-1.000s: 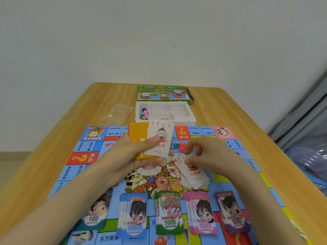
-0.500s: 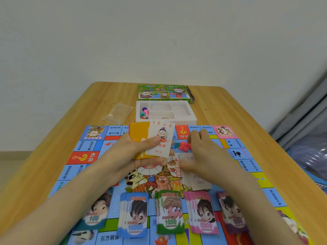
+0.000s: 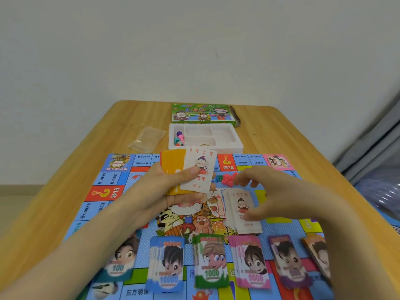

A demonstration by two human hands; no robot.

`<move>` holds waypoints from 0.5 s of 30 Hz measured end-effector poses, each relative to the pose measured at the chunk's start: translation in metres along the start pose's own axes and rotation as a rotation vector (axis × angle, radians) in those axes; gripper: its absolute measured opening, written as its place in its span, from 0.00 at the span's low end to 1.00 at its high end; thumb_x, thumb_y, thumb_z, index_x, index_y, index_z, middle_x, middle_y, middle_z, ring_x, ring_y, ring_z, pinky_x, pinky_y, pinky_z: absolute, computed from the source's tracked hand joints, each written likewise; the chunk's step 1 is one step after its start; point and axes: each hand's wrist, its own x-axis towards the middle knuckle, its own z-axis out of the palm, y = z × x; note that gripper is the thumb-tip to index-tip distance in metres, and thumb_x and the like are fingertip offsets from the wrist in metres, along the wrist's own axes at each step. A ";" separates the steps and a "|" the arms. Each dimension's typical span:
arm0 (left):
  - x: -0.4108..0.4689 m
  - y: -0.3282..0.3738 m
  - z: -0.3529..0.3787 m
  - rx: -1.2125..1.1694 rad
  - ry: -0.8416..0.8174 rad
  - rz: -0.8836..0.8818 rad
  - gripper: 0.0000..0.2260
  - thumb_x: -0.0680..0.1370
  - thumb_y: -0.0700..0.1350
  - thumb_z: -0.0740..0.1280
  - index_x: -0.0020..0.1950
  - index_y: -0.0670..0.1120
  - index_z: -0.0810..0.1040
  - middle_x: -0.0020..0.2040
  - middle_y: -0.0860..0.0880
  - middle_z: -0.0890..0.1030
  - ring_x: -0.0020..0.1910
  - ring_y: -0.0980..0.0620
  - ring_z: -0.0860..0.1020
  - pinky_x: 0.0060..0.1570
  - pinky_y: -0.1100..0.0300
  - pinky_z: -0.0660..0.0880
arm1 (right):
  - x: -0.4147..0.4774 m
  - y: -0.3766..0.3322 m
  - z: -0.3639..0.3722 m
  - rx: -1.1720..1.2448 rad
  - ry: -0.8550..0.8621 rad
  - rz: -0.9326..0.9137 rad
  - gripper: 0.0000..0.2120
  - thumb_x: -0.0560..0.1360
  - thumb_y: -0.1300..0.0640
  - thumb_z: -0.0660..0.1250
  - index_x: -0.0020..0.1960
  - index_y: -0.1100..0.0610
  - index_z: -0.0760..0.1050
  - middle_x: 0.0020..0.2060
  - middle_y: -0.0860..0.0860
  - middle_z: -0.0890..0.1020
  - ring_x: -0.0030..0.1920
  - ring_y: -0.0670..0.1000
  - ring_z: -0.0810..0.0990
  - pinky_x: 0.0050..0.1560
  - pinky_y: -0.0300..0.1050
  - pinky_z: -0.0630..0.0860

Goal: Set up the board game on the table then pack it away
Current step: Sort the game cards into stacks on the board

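Observation:
The colourful game board [image 3: 108,193] lies unfolded on the wooden table [image 3: 303,152]. My left hand [image 3: 173,191] grips a stack of orange-backed cards [image 3: 172,163] with a white property card [image 3: 200,169] pinched on top under the thumb. My right hand [image 3: 272,191] hovers with relaxed fingers just above a pile of white property cards [image 3: 242,211] at the board's centre, holding nothing. Small red pieces [image 3: 227,179] lie beside its fingertips. Several stacks of play money [image 3: 211,263] line the near edge.
A white plastic tray [image 3: 236,146] with coloured pawns and a die stands beyond the board. Behind it lies the green game box [image 3: 201,113]. A clear plastic bag [image 3: 147,137] rests left of the tray. Grey fabric [image 3: 376,135] is to the right.
My right hand laid a white card on the centre pile, let go and lifted, its fingers now spread. My left hand kept its cards still.

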 end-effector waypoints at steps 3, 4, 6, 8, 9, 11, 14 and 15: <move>0.000 0.000 -0.001 0.017 0.001 -0.001 0.19 0.67 0.43 0.69 0.58 0.43 0.77 0.49 0.40 0.84 0.47 0.38 0.83 0.35 0.59 0.82 | -0.003 0.000 0.000 -0.070 -0.101 0.016 0.30 0.69 0.51 0.74 0.63 0.37 0.61 0.60 0.38 0.64 0.61 0.42 0.65 0.56 0.36 0.69; 0.000 0.000 -0.001 0.023 0.005 -0.004 0.19 0.67 0.43 0.70 0.58 0.43 0.77 0.49 0.40 0.84 0.47 0.38 0.83 0.35 0.58 0.82 | -0.003 0.000 0.000 -0.096 -0.123 0.013 0.32 0.69 0.52 0.74 0.65 0.38 0.60 0.61 0.39 0.63 0.62 0.42 0.64 0.56 0.38 0.69; 0.000 0.000 -0.001 0.025 0.010 -0.004 0.19 0.67 0.43 0.70 0.57 0.43 0.77 0.49 0.40 0.84 0.47 0.38 0.83 0.36 0.58 0.82 | -0.003 -0.002 0.001 -0.140 -0.149 0.000 0.35 0.68 0.53 0.74 0.68 0.39 0.59 0.62 0.39 0.61 0.61 0.43 0.63 0.53 0.38 0.70; 0.001 0.000 -0.001 0.021 0.011 -0.003 0.19 0.67 0.43 0.70 0.57 0.44 0.77 0.49 0.41 0.84 0.47 0.38 0.83 0.35 0.59 0.82 | -0.002 -0.004 0.002 -0.175 -0.165 -0.009 0.37 0.68 0.55 0.74 0.69 0.40 0.57 0.62 0.39 0.60 0.60 0.42 0.61 0.51 0.36 0.68; 0.001 0.000 -0.001 0.017 0.014 -0.002 0.19 0.66 0.43 0.70 0.57 0.44 0.78 0.49 0.41 0.85 0.47 0.39 0.83 0.35 0.59 0.82 | -0.001 -0.004 0.003 -0.188 -0.165 -0.012 0.37 0.68 0.55 0.74 0.69 0.41 0.57 0.61 0.40 0.60 0.59 0.42 0.60 0.51 0.36 0.67; 0.001 0.000 -0.001 0.014 0.020 0.002 0.18 0.66 0.43 0.70 0.55 0.44 0.78 0.48 0.42 0.85 0.45 0.41 0.84 0.35 0.59 0.82 | 0.001 -0.004 0.005 -0.205 -0.154 -0.012 0.38 0.68 0.56 0.74 0.69 0.41 0.56 0.61 0.40 0.60 0.59 0.42 0.60 0.51 0.37 0.66; 0.000 0.000 -0.001 0.016 0.016 0.008 0.16 0.65 0.43 0.70 0.53 0.45 0.78 0.47 0.42 0.85 0.45 0.41 0.84 0.37 0.59 0.82 | 0.004 -0.004 0.007 -0.222 -0.139 -0.008 0.39 0.68 0.55 0.74 0.70 0.43 0.55 0.61 0.42 0.61 0.62 0.44 0.60 0.57 0.39 0.67; 0.000 0.000 0.000 0.009 0.021 0.010 0.16 0.65 0.43 0.70 0.52 0.46 0.78 0.46 0.43 0.85 0.44 0.42 0.84 0.36 0.59 0.82 | 0.005 -0.003 0.007 -0.228 -0.133 -0.010 0.39 0.68 0.55 0.74 0.70 0.43 0.55 0.61 0.42 0.61 0.63 0.45 0.60 0.58 0.39 0.66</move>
